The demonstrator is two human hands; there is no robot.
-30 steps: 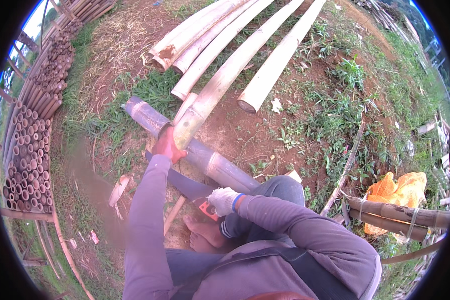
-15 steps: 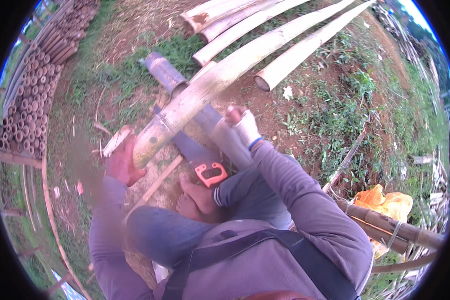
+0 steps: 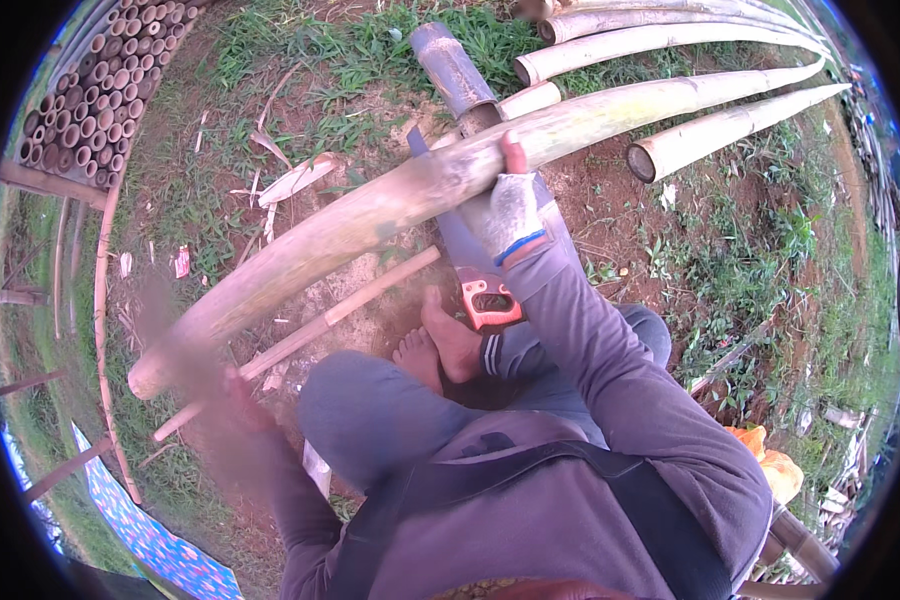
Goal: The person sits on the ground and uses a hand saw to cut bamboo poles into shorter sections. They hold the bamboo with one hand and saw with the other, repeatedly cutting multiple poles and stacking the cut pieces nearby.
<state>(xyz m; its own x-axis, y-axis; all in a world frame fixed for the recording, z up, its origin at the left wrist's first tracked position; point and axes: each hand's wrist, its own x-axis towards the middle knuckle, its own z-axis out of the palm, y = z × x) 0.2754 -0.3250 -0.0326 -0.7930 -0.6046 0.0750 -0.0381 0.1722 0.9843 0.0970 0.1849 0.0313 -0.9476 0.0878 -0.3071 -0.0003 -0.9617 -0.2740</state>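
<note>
A long pale bamboo pole (image 3: pixel 340 218) lies slanting across in front of me, its near end at the left. My right hand (image 3: pixel 515 205), in a white glove with a blue cuff and bare fingertips, grips the pole near its middle. My left hand (image 3: pixel 242 402) is low at the left, below the pole's near end, blurred behind a smear; its fingers do not show clearly. Under the pole rests a handsaw (image 3: pixel 490 303) with an orange handle, near my bare feet. A darker bamboo piece (image 3: pixel 455 70) runs beneath the pole.
More bamboo poles (image 3: pixel 670 45) lie at the far right. A thin stick (image 3: pixel 300 340) is on the ground by my knee. Stacked cut bamboo tubes (image 3: pixel 95 105) fill a rack at the far left. An orange bag (image 3: pixel 775 470) sits at the right behind my elbow.
The pole has slid toward me and to the left, its near end now further out. My right hand has come onto it; my left hand has moved down, away from the pole's end. The view has shifted.
</note>
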